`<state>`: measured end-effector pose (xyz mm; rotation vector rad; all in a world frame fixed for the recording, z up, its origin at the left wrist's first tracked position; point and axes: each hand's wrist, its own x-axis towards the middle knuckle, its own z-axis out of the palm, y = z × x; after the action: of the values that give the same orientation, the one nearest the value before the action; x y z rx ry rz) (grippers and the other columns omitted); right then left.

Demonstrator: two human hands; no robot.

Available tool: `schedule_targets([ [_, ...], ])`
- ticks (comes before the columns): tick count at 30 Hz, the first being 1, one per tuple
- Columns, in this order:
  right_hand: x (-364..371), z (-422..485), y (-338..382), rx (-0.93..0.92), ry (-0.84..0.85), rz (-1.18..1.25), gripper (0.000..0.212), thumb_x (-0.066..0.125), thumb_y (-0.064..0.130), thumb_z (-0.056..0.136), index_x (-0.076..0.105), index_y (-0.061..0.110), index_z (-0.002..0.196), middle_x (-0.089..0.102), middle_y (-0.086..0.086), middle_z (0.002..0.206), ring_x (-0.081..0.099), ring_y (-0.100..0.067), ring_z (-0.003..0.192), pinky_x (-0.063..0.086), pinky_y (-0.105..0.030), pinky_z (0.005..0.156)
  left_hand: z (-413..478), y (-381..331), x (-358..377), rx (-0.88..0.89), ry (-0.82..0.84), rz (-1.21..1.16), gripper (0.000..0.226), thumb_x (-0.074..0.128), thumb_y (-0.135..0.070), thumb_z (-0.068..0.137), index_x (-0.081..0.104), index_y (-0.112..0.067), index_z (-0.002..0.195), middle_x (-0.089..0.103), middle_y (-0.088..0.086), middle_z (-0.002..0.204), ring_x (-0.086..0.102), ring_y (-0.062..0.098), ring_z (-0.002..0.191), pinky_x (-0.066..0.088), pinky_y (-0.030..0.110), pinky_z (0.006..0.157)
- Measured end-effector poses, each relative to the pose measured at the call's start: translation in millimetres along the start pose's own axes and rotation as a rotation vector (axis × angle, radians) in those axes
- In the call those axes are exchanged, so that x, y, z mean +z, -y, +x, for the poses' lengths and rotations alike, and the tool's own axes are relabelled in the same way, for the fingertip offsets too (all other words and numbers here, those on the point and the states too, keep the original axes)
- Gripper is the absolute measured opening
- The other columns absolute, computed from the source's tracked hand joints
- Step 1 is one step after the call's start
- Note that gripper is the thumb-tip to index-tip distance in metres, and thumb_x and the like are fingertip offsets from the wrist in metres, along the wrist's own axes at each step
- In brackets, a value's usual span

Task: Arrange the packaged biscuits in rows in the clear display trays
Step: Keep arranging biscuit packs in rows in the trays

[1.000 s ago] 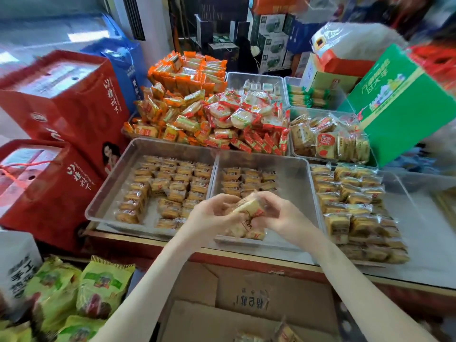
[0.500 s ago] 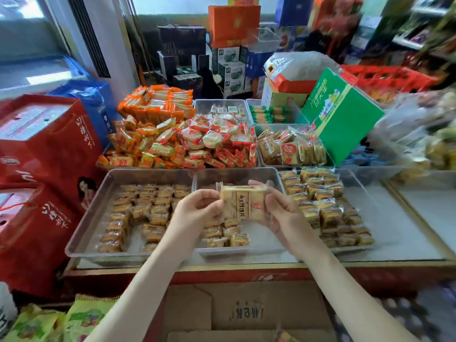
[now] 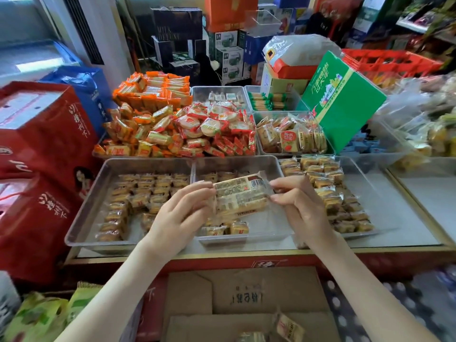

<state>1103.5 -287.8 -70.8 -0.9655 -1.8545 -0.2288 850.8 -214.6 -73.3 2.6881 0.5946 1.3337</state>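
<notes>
Turned since half a second ago: the biscuit pack (image 3: 240,197) now shows its barcode side and sits tilted. The left hand (image 3: 182,215) pinches its 9 o'clock end and the right hand (image 3: 303,206) its 3 o'clock end, fingertips only, presumably to check its facing before laying it down. It hangs over the middle tray (image 3: 234,164) (rows there incomplete). The left tray (image 3: 148,164) at 9 o'clock looks fuller, as does the right tray (image 3: 389,206) at 3 o'clock. A cardboard box (image 3: 246,290) sits at 6 o'clock.
</notes>
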Motion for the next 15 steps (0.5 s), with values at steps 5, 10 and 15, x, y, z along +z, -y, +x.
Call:
schedule_targets([
  [5,7,-5,-5,-0.005,0.153,0.004,0.022,0.058,-0.004,0.088,0.046,0.011,0.100,0.048,-0.010,0.131,0.052,-0.021,0.122,0.048,-0.028,0.101,-1,8,9,0.191,0.014,0.010,0.015,0.039,-0.013,0.106,0.048,-0.011,0.095,0.053,0.012,0.123,0.055,0.028,0.116,0.049,0.031,0.099],
  [10,38,-12,7,0.570,0.279,0.376,0.058,0.066,0.033,0.088,0.035,0.030,0.137,0.052,0.010,0.133,0.051,-0.002,0.124,0.043,-0.018,0.101,-7,-5,29,-0.299,-0.058,-0.284,0.012,0.036,-0.006,0.095,0.040,-0.017,0.097,0.059,0.016,0.109,0.054,0.006,0.098,0.042,0.004,0.086],
  [15,48,-10,-10,0.919,0.273,0.506,0.039,0.081,0.021,0.072,0.061,0.033,0.103,0.066,0.012,0.101,0.060,-0.003,0.099,0.047,-0.016,0.083,-18,-2,62,-0.550,-0.011,-0.325,0.033,0.042,0.008,0.092,0.039,-0.025,0.094,0.056,0.000,0.105,0.056,-0.003,0.091,0.044,0.002,0.074],
])
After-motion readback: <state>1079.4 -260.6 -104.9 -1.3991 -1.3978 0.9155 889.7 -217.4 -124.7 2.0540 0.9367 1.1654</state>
